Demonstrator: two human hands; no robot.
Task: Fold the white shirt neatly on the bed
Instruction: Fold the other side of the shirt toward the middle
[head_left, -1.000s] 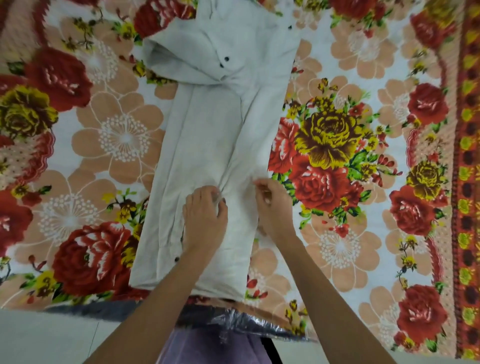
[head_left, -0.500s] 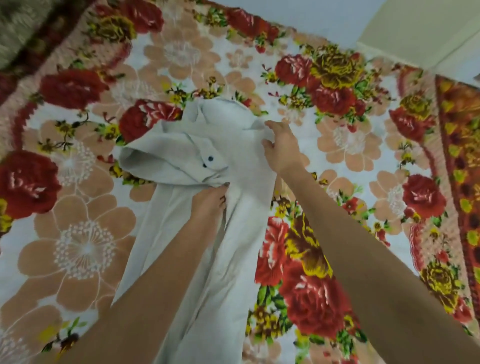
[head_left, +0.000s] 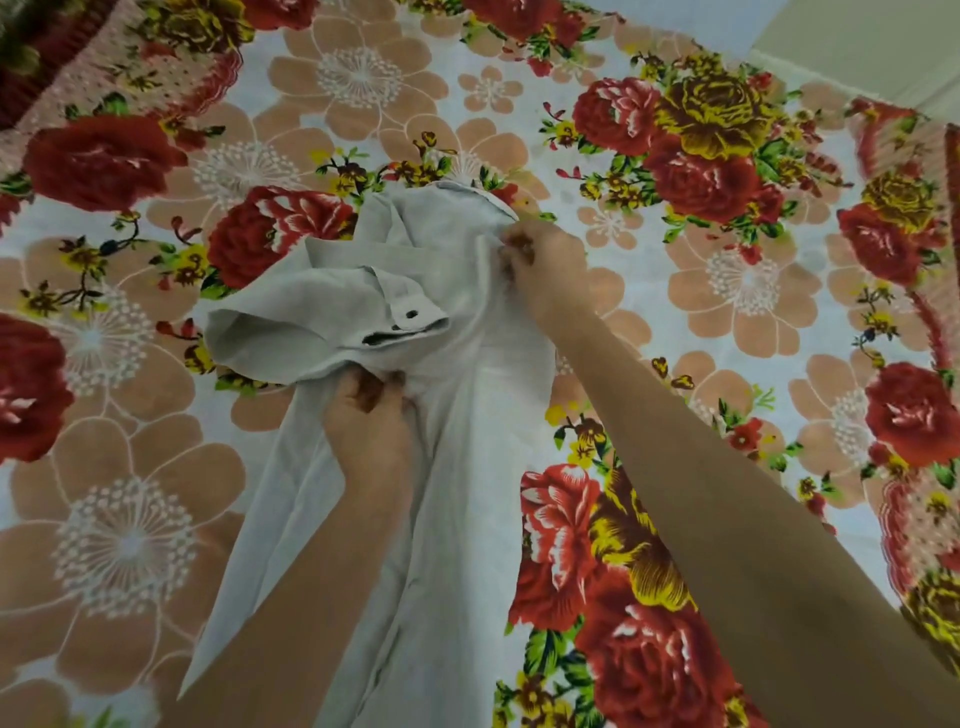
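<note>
Right hand (head_left: 540, 265) has shifted to white shirt (head_left: 457, 467) collar, which points away.

Head view looks steeply down (close in) over the bed (head_left: 727, 322).

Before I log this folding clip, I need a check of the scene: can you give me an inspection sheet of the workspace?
Surface: bed under a floral bedsheet, red, yellow and peach flowers.
Job's things: white shirt lying lengthwise, body narrowed, upper part bunched; a cuff with dark buttons lies across it.
Clutter: nothing seen.
Grippers: left hand pinches fabric below the cuff; right hand grips the shirt's upper right edge near the collar.
Cables: nothing seen.
Surroundings: pale wall or floor at the top right corner; too little shows to say more.
</note>
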